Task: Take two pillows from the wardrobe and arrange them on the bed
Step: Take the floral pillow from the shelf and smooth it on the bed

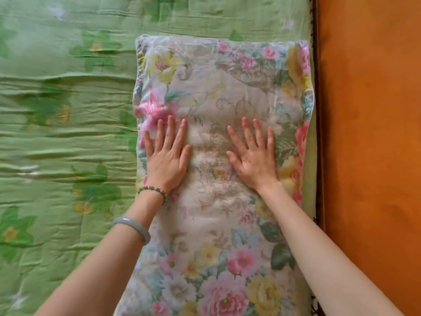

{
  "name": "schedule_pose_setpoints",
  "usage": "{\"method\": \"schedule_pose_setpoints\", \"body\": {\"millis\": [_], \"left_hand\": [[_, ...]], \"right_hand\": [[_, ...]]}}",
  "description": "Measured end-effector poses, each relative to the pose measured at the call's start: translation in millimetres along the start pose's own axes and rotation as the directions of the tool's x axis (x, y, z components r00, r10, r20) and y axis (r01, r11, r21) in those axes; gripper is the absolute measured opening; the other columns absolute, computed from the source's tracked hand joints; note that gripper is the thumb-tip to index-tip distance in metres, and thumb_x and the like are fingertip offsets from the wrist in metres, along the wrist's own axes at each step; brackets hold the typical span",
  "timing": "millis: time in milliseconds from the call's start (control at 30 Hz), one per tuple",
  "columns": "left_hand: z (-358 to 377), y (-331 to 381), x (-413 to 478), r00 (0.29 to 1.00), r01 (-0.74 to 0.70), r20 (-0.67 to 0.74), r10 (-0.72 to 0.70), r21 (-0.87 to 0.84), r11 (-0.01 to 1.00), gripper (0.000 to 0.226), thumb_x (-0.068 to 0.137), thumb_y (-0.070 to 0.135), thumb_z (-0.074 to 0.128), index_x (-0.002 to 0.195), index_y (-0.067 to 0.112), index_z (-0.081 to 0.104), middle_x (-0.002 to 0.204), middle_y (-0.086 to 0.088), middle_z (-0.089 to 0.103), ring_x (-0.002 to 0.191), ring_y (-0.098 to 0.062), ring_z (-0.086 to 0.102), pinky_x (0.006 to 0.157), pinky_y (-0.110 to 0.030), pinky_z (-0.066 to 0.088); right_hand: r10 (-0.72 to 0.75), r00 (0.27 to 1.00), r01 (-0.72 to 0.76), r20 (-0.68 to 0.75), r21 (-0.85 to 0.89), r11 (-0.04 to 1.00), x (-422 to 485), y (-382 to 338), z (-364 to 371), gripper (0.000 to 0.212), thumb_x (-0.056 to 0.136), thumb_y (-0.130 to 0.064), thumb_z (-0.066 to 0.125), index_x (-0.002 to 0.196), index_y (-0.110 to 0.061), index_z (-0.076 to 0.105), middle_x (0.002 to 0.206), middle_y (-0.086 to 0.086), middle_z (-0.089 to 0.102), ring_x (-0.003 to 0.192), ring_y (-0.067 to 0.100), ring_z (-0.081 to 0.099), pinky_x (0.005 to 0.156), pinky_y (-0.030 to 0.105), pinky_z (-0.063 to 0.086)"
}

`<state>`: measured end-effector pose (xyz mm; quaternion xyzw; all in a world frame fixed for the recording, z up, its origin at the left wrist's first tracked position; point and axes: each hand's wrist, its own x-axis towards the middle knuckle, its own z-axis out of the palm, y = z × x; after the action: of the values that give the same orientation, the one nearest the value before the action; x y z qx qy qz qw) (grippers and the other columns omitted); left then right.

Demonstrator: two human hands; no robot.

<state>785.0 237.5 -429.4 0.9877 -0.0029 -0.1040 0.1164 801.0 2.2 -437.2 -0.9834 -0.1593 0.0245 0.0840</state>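
Flat, fingers spread: left hand (167,160), right hand (254,159) press soft floral pillow (218,92).

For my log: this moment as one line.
left hand: flat on floral pillow | right hand: flat on floral pillow | floral pillow: on green bedspread

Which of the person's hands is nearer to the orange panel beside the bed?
Right. The right hand presses the floral pillow on the half toward the orange panel; the left hand presses its opposite side, by the green flowered bedspread.

A home bedroom: green floral bedspread (68,133), flowered pillow (216,87).
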Motion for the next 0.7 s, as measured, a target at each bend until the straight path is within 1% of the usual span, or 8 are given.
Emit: {"method": "schedule_pose_setpoints", "body": {"millis": [100, 200, 267, 333, 400, 500, 600, 700], "left_hand": [[7.4, -39.6, -1.7, 0.988, 0.14, 0.071, -0.14, 0.003, 0.99, 0.059, 0.097, 0.046, 0.008, 0.153, 0.032, -0.007, 0.163, 0.001, -0.005, 0.149, -0.018, -0.013, 0.116, -0.05, -0.016], [1.7, -72.3, -1.1, 0.956, 0.269, 0.111, -0.27, 0.027, 0.963, 0.064, 0.096, 0.043, 0.008, 0.156, 0.025, 0.001, 0.164, -0.003, -0.005, 0.149, -0.022, -0.014, 0.116, -0.054, -0.014], [-12.9, -74.2, 5.6, 0.946, 0.324, 0.037, -0.323, -0.024, 0.946, 0.066, 0.096, 0.04, 0.011, 0.156, 0.015, 0.004, 0.163, -0.006, -0.006, 0.149, -0.024, -0.013, 0.117, -0.054, -0.012], [-29.9, -50.0, 24.1, 0.964, 0.235, -0.106, -0.243, -0.083, 0.968, 0.064, 0.098, 0.037, 0.014, 0.155, 0.01, 0.006, 0.164, -0.009, -0.002, 0.15, -0.026, -0.008, 0.117, -0.053, -0.011], [-42.4, -8.5, 52.3, 0.976, 0.045, -0.208, -0.057, -0.061, 0.997, 0.061, 0.1, 0.034, 0.017, 0.155, 0.008, 0.011, 0.163, -0.014, 0.006, 0.15, -0.032, 0.001, 0.116, -0.051, -0.01], [-46.8, 44.9, 86.5, 0.968, -0.151, -0.199, 0.156, 0.038, 0.988, 0.06, 0.098, 0.033, 0.021, 0.154, 0.011, 0.018, 0.162, -0.013, 0.014, 0.149, -0.03, 0.009, 0.117, -0.05, -0.009], [-30.7, 44.6, 99.8, 0.992, -0.099, -0.062, 0.106, 0.099, 0.99, 0.066, 0.094, 0.044, 0.009, 0.156, 0.02, 0.009, 0.164, -0.004, 0.004, 0.15, -0.022, -0.004, 0.116, -0.049, -0.012], [-17.3, 13.1, 103.8, 0.998, -0.049, -0.046, 0.053, 0.082, 0.995, 0.066, 0.095, 0.049, 0.009, 0.156, 0.025, 0.008, 0.164, 0.002, 0.003, 0.15, -0.02, -0.008, 0.115, -0.047, -0.018]], "right_hand": [[0.101, 0.995, -0.101, 0.01, 0.029, 0.994, -11.0, 45.7, 0.9, 0.058, 0.096, -0.049, 0.027, 0.148, -0.024, 0.022, 0.157, 0.012, 0.017, 0.145, 0.033, 0.015, 0.116, 0.055, 0.005], [0.239, 0.971, -0.235, -0.015, 0.119, 0.965, -12.6, 75.1, -13.3, 0.059, 0.095, -0.043, 0.026, 0.147, -0.015, 0.025, 0.156, 0.019, 0.022, 0.145, 0.037, 0.016, 0.116, 0.06, 0.009], [0.45, 0.886, -0.416, -0.117, 0.232, 0.879, 1.2, 74.8, -28.9, 0.059, 0.097, -0.038, 0.024, 0.149, -0.009, 0.025, 0.156, 0.021, 0.022, 0.145, 0.036, 0.016, 0.115, 0.06, 0.009], [0.526, 0.818, -0.427, -0.233, 0.367, 0.826, 33.9, 52.0, -44.3, 0.058, 0.1, -0.035, 0.023, 0.151, -0.006, 0.021, 0.158, 0.021, 0.018, 0.147, 0.033, 0.013, 0.117, 0.058, 0.006], [0.417, 0.862, -0.285, -0.289, 0.406, 0.869, 75.9, 13.1, -52.5, 0.056, 0.101, -0.035, 0.023, 0.151, -0.009, 0.02, 0.158, 0.021, 0.016, 0.147, 0.033, 0.012, 0.118, 0.055, 0.002], [0.146, 0.967, -0.101, -0.207, 0.214, 0.972, 117.4, -29.1, -48.5, 0.056, 0.098, -0.035, 0.025, 0.151, -0.016, 0.023, 0.158, 0.02, 0.017, 0.146, 0.035, 0.013, 0.116, 0.055, -0.001], [0.067, 0.997, -0.068, 0.024, 0.018, 0.998, 116.7, -13.8, -25.4, 0.056, 0.1, -0.042, 0.024, 0.152, -0.029, 0.009, 0.162, 0.009, 0.004, 0.149, 0.027, -0.001, 0.116, 0.052, -0.01], [0.009, 0.996, -0.008, 0.083, -0.02, 1.0, 105.0, 23.8, -11.0, 0.056, 0.099, -0.049, 0.016, 0.151, -0.033, 0.005, 0.161, 0.002, -0.001, 0.148, 0.022, -0.005, 0.114, 0.046, -0.018]]}}
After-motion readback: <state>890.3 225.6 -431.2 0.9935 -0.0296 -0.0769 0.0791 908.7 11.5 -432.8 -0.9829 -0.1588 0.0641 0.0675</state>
